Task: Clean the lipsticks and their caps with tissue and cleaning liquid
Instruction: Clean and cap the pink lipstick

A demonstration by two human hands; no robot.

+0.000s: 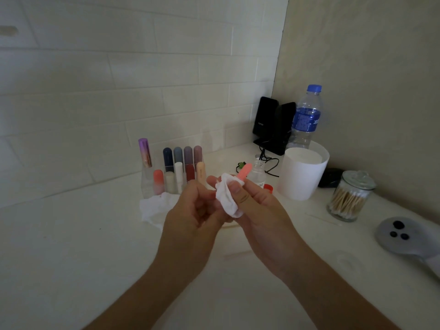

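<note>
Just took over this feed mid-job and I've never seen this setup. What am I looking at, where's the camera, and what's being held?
No machine: a person's bare hands, filmed by one head-worn camera looking down. The left hand and right hand grip a white tissue wrapped round a pink lipstick, whose tip pokes out. On the counter stand a clear rack of lipsticks, a small open bottle, a white tub, a water bottle and a jar of cotton swabs; a crumpled tissue lies by the rack.
</note>
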